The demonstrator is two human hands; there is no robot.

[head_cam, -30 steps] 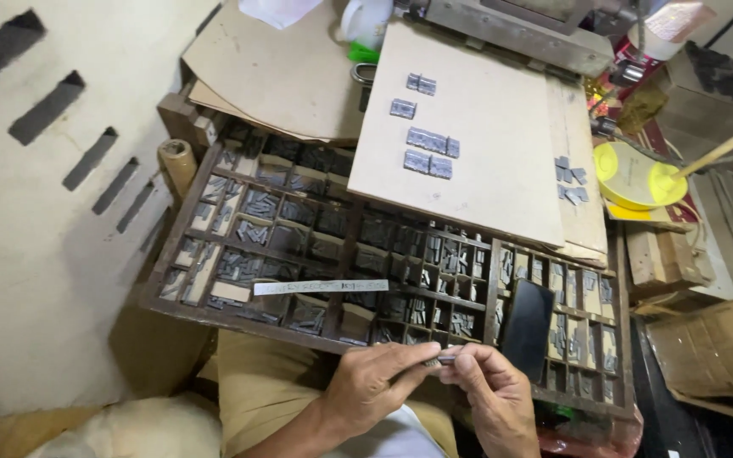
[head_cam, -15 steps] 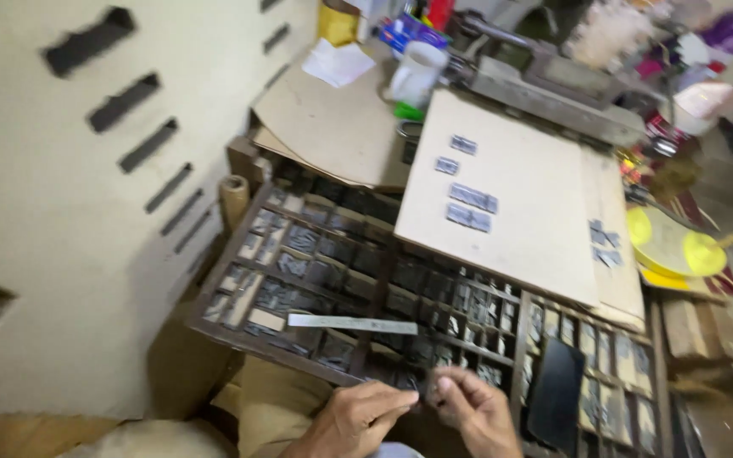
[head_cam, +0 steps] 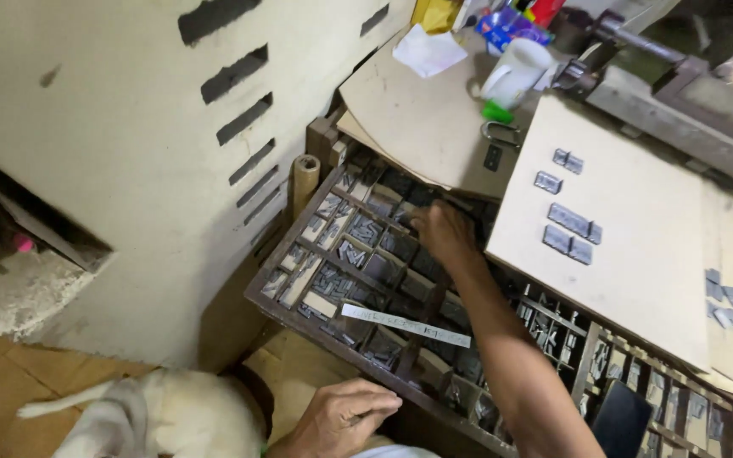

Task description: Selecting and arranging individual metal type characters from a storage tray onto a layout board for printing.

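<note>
The wooden type case [head_cam: 400, 280] is lying tilted, its long axis running from upper left to lower right, part of it under the pale board [head_cam: 638, 246]. The right hand [head_cam: 443, 231] is reaching into 1 of its upper compartments, fingers curled down; what they pinch cannot be told. The left hand [head_cam: 345, 416] is resting loosely closed at the case's near edge, beside the metal strip [head_cam: 406, 326].

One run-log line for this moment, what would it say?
right hand: reaching into far compartment of type case | left hand: at case's near edge, contents unclear | metal strip: lying across compartments | board: holds type blocks
</note>
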